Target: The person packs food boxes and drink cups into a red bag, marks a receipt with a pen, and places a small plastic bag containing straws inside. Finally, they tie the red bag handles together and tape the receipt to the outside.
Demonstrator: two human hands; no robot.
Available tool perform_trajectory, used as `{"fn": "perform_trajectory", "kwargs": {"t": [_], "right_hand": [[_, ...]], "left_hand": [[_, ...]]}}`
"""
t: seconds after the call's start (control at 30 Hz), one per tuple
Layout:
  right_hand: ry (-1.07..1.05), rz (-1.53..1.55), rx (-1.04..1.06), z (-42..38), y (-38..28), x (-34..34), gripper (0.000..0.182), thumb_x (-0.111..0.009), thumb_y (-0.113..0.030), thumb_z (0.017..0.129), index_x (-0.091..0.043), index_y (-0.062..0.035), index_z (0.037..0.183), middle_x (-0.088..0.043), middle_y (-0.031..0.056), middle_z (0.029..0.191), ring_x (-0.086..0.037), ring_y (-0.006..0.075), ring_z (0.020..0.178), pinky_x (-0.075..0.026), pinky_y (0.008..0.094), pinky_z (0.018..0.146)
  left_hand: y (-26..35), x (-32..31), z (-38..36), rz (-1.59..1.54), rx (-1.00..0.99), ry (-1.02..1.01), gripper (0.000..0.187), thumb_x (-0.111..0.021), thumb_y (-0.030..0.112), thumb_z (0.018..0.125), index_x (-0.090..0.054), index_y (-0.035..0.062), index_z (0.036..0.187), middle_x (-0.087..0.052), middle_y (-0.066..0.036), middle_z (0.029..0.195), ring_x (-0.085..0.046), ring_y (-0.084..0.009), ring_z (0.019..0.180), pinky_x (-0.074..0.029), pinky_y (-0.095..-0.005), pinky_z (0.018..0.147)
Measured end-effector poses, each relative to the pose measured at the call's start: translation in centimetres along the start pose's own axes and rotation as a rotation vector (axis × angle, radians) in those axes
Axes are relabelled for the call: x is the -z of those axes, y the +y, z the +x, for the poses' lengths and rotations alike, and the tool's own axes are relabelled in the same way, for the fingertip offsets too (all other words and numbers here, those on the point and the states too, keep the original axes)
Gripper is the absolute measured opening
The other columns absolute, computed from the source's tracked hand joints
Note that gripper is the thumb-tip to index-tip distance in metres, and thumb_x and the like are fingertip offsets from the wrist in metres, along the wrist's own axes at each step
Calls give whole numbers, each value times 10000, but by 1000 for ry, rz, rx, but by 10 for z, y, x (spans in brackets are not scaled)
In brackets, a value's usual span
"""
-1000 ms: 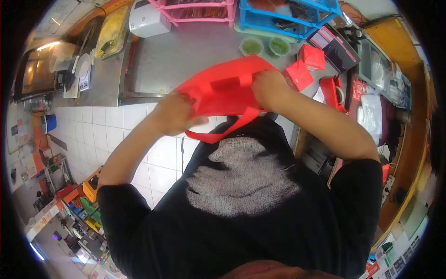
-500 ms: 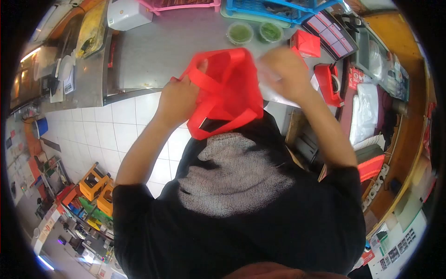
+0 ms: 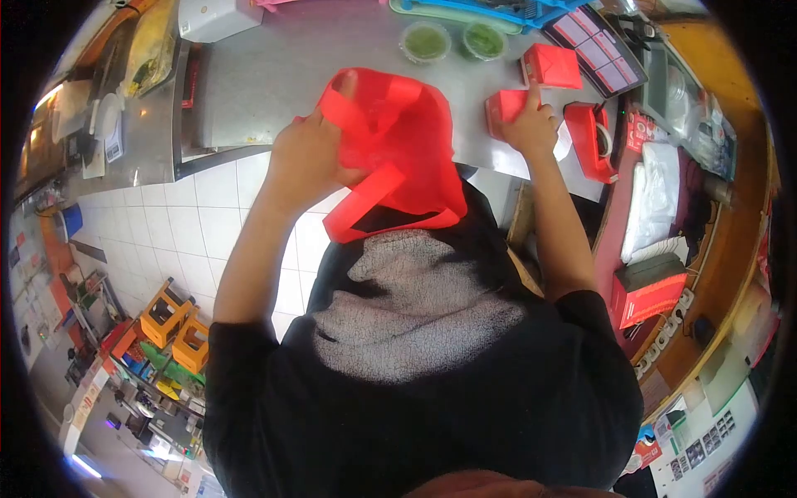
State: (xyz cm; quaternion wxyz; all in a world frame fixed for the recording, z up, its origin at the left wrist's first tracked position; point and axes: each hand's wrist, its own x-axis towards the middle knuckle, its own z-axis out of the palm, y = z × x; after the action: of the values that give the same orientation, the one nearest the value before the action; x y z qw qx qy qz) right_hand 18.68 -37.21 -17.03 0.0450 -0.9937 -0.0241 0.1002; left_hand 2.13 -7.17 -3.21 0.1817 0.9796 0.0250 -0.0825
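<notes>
A red cloth bag hangs with its mouth open in front of my black shirt. At its left rim, my left hand is closed on the bag, fingers partly inside it and hidden by the fabric. Over the steel counter, my right hand grips a small red box by its right side, index finger along the top edge. Just behind that hand sits another red box. To the right of the hand lies a red tape dispenser with a roll in it.
Two lidded tubs of green food stand at the back of the steel counter, near a blue rack. A dark panel with pink-and-white sections is at right. White plastic bags lie on the side shelf.
My right hand has moved from beside the bag to the small red box and closed on it. The bag, still in my left hand, has shifted slightly left and up.
</notes>
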Motion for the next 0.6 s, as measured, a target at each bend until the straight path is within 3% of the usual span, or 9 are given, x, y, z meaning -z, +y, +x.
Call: {"fn": "perform_trajectory", "kwargs": {"t": [0.13, 0.23, 0.3, 0.43, 0.53, 0.6], "right_hand": [[-118, 106, 52, -2, 8, -2, 902, -721, -600, 761, -366, -211, 1494, -537, 294, 1247, -550, 456, 1192, -468, 520, 978], [-17, 271, 180, 9, 35, 2, 882, -785, -478, 742, -391, -154, 1461, -532, 298, 1260, -580, 433, 1152, -474, 516, 976], [98, 476, 382, 4, 42, 46, 876, -831, -314, 713, -382, -80, 1428, -534, 251, 1302, -601, 364, 1155, -493, 501, 979], [-244, 1289, 436, -42, -8, 174, 877, -817, -100, 695, -327, -36, 1419, -532, 147, 1305, -537, 259, 1253, -499, 402, 1020], [-444, 1388, 678, -63, -42, 195, 875, -813, -90, 684, -347, -45, 1423, -517, 147, 1322, -529, 259, 1255, -481, 407, 1033], [-261, 955, 948, -70, -68, 185, 858, -809, -118, 657, -400, -71, 1409, -503, 169, 1350, -526, 308, 1266, -452, 430, 1052]], "left_hand": [[1, 5, 3, -22, 28, -23, 1157, -860, 401, 643, -240, 80, 1564, -639, -199, 1198, -681, -390, 866, -544, -445, 797], [-1, 3, 4, -100, -34, 79, 1149, -873, 365, 601, -279, 77, 1541, -649, -175, 1068, -660, -371, 845, -540, -438, 762], [-5, 3, 7, -63, -58, 53, 1166, -875, 351, 595, -262, 69, 1546, -646, -179, 1080, -657, -381, 849, -540, -444, 770], [-2, 5, 14, -87, -22, 10, 1228, -868, 284, 565, -199, 101, 1578, -638, -205, 1201, -658, -426, 935, -538, -461, 837], [4, 13, 20, -81, 37, -105, 1278, -872, 265, 538, -160, 110, 1588, -623, -207, 1236, -651, -430, 969, -535, -464, 855], [-2, 6, 19, -108, -76, 21, 1310, -877, 260, 518, -140, 114, 1592, -614, -207, 1250, -648, -427, 980, -531, -466, 858]]}}
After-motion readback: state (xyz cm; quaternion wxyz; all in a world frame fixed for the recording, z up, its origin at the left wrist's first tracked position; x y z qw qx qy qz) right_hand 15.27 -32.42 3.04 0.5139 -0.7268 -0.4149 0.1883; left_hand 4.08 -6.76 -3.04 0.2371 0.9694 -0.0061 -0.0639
